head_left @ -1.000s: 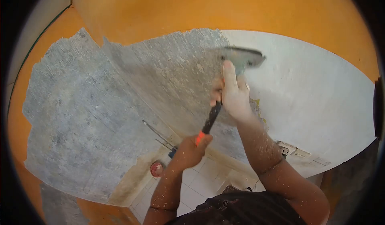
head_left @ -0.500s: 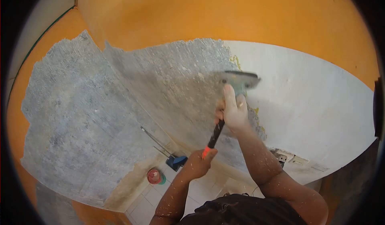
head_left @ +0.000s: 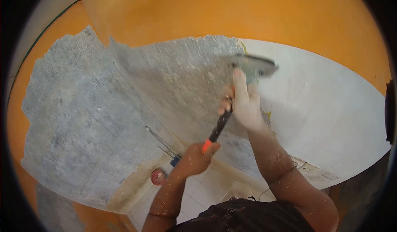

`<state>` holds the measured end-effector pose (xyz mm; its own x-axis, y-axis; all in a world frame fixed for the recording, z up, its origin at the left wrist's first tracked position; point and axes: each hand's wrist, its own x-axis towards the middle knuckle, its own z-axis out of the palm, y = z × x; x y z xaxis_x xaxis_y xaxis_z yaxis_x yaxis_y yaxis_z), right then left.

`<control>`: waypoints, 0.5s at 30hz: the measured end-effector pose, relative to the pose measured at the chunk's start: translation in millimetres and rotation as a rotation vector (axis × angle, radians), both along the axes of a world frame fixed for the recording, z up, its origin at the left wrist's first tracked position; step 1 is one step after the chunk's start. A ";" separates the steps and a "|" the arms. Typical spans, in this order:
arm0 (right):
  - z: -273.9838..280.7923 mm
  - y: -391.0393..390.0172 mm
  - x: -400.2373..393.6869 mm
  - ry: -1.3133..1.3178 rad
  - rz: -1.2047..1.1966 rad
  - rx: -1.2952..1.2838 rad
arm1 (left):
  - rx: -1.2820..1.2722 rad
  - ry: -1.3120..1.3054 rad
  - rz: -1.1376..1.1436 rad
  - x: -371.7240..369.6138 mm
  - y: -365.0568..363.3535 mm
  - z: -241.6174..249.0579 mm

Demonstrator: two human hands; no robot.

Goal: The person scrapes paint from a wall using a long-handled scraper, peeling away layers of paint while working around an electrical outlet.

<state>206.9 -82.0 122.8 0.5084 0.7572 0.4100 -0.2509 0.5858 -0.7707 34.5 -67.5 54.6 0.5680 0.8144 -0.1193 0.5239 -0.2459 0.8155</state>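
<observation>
Both my hands hold a long-handled wall scraper [head_left: 219,127] with a black and orange handle and a wide head, blurred by motion. My left hand [head_left: 197,159] is closed round the lower, orange end of the handle. Higher up, my right hand [head_left: 247,105], coated in pale dust, grips near the head with a finger stretched along it. The scraper's head lies over the border between bare grey wall [head_left: 173,76] and white coating [head_left: 318,103]. Ragged yellowish bits of coating [head_left: 266,117] show along that border. Flecks of debris dot both forearms.
Orange paint [head_left: 231,12] covers the upper wall. A grey stripped wall [head_left: 87,120] meets this one at a corner on the left. On the tiled floor stand a reddish container [head_left: 157,177] and a blue object [head_left: 175,161], partly hidden by my arm. A socket opening [head_left: 306,165] sits low right.
The scraper's head and my right hand have moved up along the border. My left hand has shifted up and slightly left, now covering more of the blue object.
</observation>
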 end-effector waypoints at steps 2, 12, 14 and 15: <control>9.9 4.7 1.3 -0.051 0.027 0.030 | -0.011 -0.004 -0.012 -2.9 1.0 16.7; 3.4 3.4 1.1 -0.004 0.039 0.049 | -0.072 0.018 -0.045 -6.2 -2.1 21.2; 7.6 5.3 -0.7 0.018 0.068 0.121 | -0.081 0.014 -0.033 -7.6 -3.1 25.0; 4.9 4.0 -1.4 0.034 0.042 0.087 | -0.067 -0.008 -0.016 -6.9 -6.9 19.6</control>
<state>205.5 -78.0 127.7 0.4918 0.7403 0.4584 -0.3016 0.6387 -0.7079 27.5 -74.4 74.2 0.5824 0.7952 -0.1688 0.5138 -0.1991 0.8345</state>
